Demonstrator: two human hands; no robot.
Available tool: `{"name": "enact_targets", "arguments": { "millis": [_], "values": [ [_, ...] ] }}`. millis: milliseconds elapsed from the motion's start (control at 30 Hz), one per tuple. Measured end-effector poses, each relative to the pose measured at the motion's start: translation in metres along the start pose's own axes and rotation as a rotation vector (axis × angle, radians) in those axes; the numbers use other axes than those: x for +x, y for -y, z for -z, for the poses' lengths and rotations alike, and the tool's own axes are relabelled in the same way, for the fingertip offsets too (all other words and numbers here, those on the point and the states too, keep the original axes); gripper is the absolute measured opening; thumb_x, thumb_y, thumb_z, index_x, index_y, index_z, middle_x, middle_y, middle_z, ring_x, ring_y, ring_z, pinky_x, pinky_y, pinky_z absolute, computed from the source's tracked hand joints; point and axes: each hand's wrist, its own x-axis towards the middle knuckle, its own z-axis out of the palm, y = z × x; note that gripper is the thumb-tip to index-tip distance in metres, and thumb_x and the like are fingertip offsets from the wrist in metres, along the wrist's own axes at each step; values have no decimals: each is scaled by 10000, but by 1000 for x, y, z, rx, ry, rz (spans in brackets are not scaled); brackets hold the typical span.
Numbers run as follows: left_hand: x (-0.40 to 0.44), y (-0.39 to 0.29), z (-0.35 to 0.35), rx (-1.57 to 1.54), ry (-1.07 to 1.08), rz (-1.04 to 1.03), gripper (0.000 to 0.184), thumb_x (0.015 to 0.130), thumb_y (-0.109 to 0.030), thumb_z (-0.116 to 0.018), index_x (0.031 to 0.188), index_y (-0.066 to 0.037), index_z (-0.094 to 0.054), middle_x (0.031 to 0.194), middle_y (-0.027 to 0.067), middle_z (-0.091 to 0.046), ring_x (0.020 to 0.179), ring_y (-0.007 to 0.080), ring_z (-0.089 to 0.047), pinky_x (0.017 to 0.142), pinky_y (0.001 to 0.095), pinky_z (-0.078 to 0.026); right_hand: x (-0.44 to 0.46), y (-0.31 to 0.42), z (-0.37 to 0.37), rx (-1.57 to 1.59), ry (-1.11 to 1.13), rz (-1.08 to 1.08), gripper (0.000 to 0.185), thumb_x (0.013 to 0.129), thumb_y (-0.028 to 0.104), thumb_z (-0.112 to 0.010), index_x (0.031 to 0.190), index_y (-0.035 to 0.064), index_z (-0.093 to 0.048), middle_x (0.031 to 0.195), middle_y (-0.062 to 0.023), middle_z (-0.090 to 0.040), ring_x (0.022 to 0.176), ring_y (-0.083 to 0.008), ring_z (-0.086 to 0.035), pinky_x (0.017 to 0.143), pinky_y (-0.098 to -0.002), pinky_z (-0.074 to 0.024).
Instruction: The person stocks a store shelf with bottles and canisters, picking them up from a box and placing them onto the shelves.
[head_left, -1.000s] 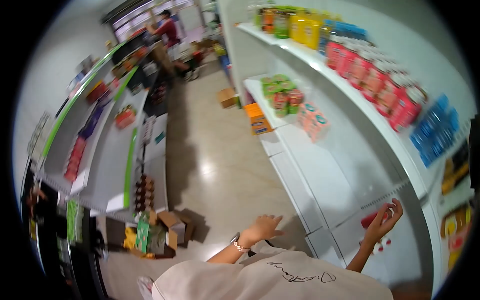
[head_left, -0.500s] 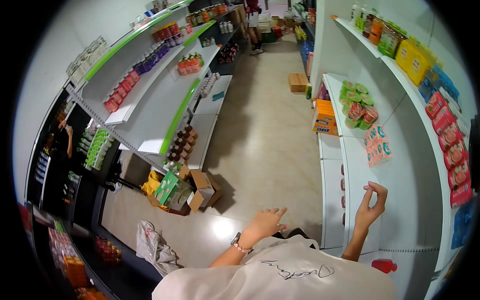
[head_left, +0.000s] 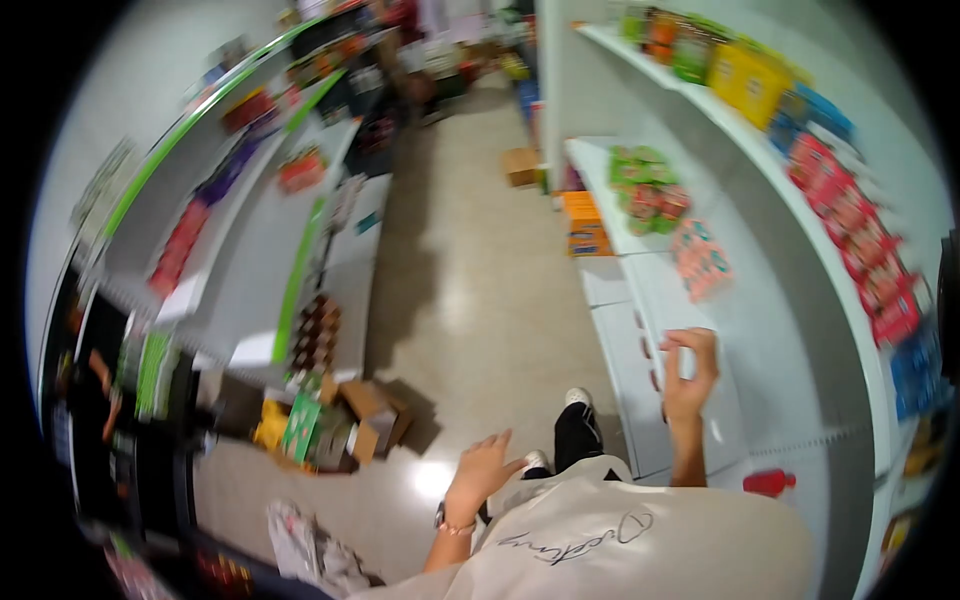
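The right hand has its fingers bent in a loose loop, nothing visible between them; the left hand is spread, apparently empty, over the floor. The red bottle lies on its side beside the right forearm, untouched — both hands look free. Against the earlier frame, the view has swung rightward — and white shoes now show, suggesting a stride.
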Motion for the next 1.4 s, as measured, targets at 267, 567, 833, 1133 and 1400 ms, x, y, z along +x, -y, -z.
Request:
{"name": "enact_targets", "arguments": {
  "millis": [267,567,833,1133,1400],
  "values": [
    [105,-49,8,41,180,-158,698,822,-506,-606,1320,-39,-461,1200,218,-573,1081,393,-557,915,446,-439,39,-53,28,-186,-103,-12,208,702,-27,-654,881,80,-668,702,-32,-581,761,-212,-523,697,-310,-421],
    [236,-222,39,58,172,-872,591,844,-405,-620,1289,-38,-488,1203,195,-568,1082,386,-538,902,449,-441,62,-79,175,-463,-399,-90,176,765,-76,-591,901,29,-628,776,-76,-621,715,-213,-576,650,-295,-452],
    [243,-408,127,-310,-156,-1395,453,790,-89,-682,1224,-41,-559,1261,175,-532,1126,336,-525,927,390,-431,142,-67,231,-747,-567,-120,424,771,51,-669,1165,8,-516,1071,-167,-579,933,-312,-580,771,-360,-482],
    [270,-568,189,-219,-435,-1344,429,821,-227,-674,1165,-8,-540,867,157,-641,722,279,-633,611,346,-495,178,-95,239,-764,-376,-355,838,753,253,-743,1397,37,-253,1233,-208,-480,1084,-377,-543,816,-413,-508],
    [270,-529,170,-425,-370,-1497,556,714,-303,-801,1157,-66,-563,842,115,-652,574,169,-590,511,264,-463,162,-97,234,-465,-457,-262,770,745,234,-766,1338,-27,-349,1202,-228,-544,1067,-379,-579,865,-385,-482]
  ]
}}
